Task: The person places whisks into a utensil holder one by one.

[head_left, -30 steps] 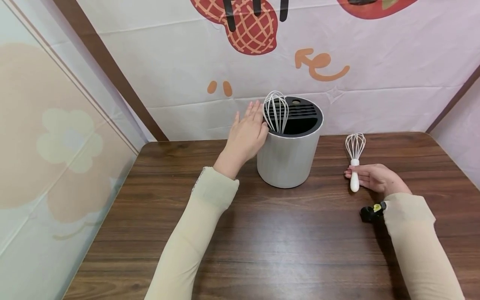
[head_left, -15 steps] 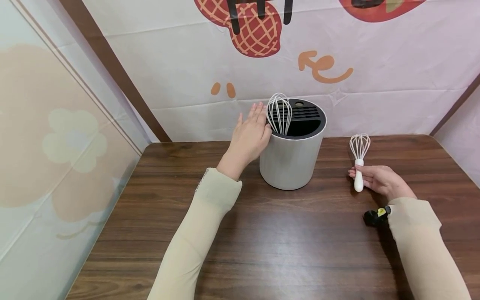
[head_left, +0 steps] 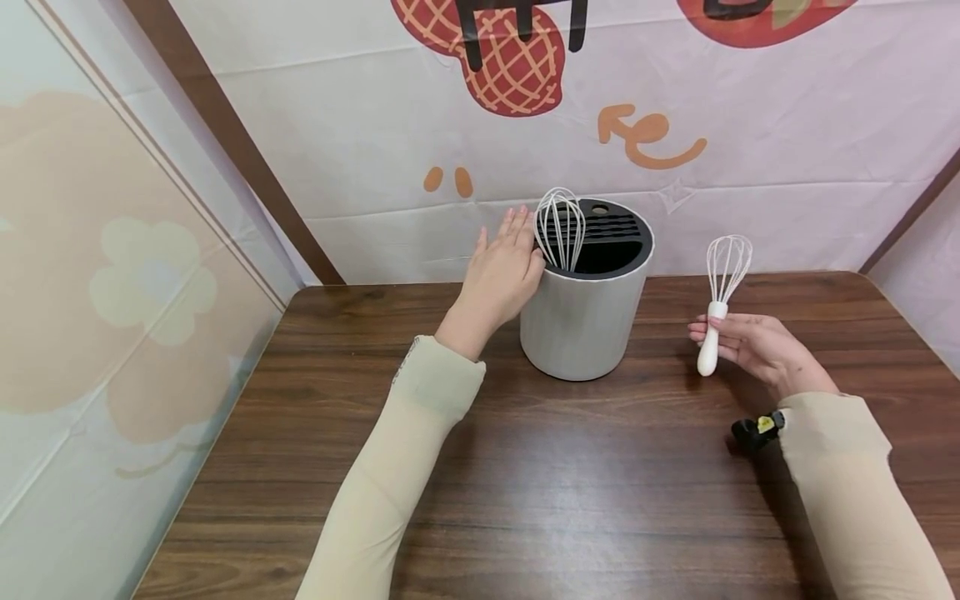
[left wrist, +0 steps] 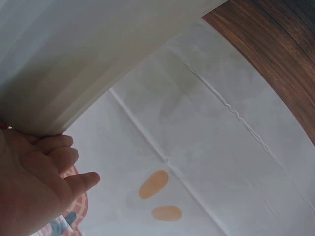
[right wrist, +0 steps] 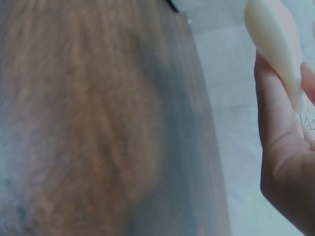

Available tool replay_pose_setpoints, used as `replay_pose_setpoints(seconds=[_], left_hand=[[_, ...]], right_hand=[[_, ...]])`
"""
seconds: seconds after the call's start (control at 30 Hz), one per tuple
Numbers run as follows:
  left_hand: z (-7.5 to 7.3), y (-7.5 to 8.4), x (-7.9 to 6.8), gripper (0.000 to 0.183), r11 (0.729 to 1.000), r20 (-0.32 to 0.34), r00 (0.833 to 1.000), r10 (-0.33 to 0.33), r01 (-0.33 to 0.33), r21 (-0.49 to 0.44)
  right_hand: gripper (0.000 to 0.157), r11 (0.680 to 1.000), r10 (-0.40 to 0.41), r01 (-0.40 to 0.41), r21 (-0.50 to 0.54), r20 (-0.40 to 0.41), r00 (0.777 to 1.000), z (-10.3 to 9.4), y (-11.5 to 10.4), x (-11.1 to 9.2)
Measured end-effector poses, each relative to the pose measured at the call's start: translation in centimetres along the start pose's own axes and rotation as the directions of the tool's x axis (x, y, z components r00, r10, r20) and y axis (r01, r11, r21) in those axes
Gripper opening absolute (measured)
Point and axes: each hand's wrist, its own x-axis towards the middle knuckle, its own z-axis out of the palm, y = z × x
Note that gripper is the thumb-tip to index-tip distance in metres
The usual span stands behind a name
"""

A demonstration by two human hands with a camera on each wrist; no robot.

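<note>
A white whisk is pinched by its handle between the thumb and fingers of my right hand, its wire head pointing up and away. In the right wrist view the whisk's pale handle shows between thumb and fingers. Left of it stands a round light-grey utensil holder with a black slotted top. A second whisk stands in its front opening, wires up, handle hidden inside. My left hand rests with extended fingers against the holder's left side, as the holder wall in the left wrist view also shows.
The dark wood table reaches back to a white printed cloth hanging right behind the holder. Another printed cloth hangs along the left. A black wrist camera sits at the right cuff.
My right hand has lifted the whisk from the table and tilted it, its wire head now higher. The left hand stays at the holder. The head view has shifted slightly.
</note>
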Motion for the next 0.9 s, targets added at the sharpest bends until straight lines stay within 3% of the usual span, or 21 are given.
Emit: replay_pose_setpoints(seconds=[0.17, 0.4, 0.9], left_hand=[[0.1, 0.0, 0.0, 0.055, 1.0, -0.003, 1.0, 0.001, -0.001, -0.001], [0.1, 0.0, 0.0, 0.055, 1.0, -0.01, 1.0, 0.004, -0.004, -0.011], [0.1, 0.0, 0.0, 0.055, 1.0, -0.015, 1.0, 0.004, -0.004, 0.005]], right_hand=[[0.036, 0.999, -0.033, 0.03, 0.045, 0.076, 0.997, 0.9, -0.5, 0.1], [0.035, 0.997, -0.076, 0.073, 0.022, 0.133, 0.988, 2.1, -1.3, 0.1], [0.033, 0.982, -0.145, 0.155, -0.108, 0.093, 0.985, 4.5, -2.8, 0.4]])
